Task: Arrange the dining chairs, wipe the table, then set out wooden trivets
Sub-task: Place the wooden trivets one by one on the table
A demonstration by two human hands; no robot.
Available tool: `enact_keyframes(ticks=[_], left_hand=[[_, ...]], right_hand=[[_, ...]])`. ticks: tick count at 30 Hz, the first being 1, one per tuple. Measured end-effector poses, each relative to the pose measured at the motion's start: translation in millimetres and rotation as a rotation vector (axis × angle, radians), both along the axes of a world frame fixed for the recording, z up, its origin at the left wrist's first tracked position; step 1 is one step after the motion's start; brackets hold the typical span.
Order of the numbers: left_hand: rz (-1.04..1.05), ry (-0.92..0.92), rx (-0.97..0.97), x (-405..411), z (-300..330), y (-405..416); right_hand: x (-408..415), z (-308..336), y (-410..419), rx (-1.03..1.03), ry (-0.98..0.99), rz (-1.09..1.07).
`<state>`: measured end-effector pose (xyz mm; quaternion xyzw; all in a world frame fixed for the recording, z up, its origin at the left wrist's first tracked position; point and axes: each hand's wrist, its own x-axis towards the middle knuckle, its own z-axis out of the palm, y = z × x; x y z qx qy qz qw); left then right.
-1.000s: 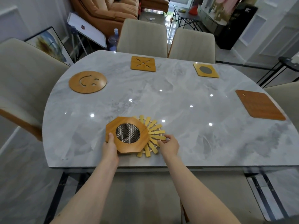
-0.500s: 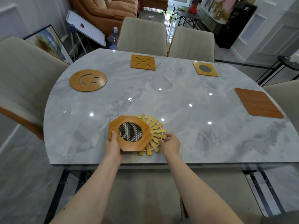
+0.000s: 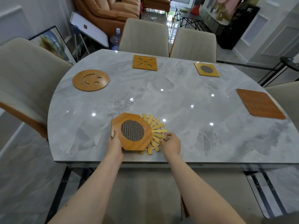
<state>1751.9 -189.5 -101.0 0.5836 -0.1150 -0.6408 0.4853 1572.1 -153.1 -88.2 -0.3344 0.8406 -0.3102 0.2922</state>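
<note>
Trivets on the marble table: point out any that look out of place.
One pair does. The octagonal wooden trivet with the mesh centre lies on top of the pale sunburst slat trivet near the front edge, hiding its left half. The left hand holds the octagon; the right hand touches the slats. The others lie singly.

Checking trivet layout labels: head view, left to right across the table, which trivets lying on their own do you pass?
Round wooden smiley-face trivet → square wooden trivet with star-shaped cutouts → square wooden trivet with round grey mesh centre → large reddish-brown square ridged trivet. The two overlapping trivets at the near edge are left out.
</note>
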Motion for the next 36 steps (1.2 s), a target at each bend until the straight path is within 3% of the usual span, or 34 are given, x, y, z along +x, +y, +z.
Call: enact_keyframes(ticks=[5,22,36], left_hand=[[0.05,0.051,-0.008,-4,2,3],[0.078,0.092,-0.005,-9,4,0],[0.031,0.118,-0.005,-33,42,49]], right_hand=[[8,1,3,-0.019,0.087,0.121],[6,0,-7,0.004,0.085,0.149],[1,43,44,-0.037,-0.139,0.216]])
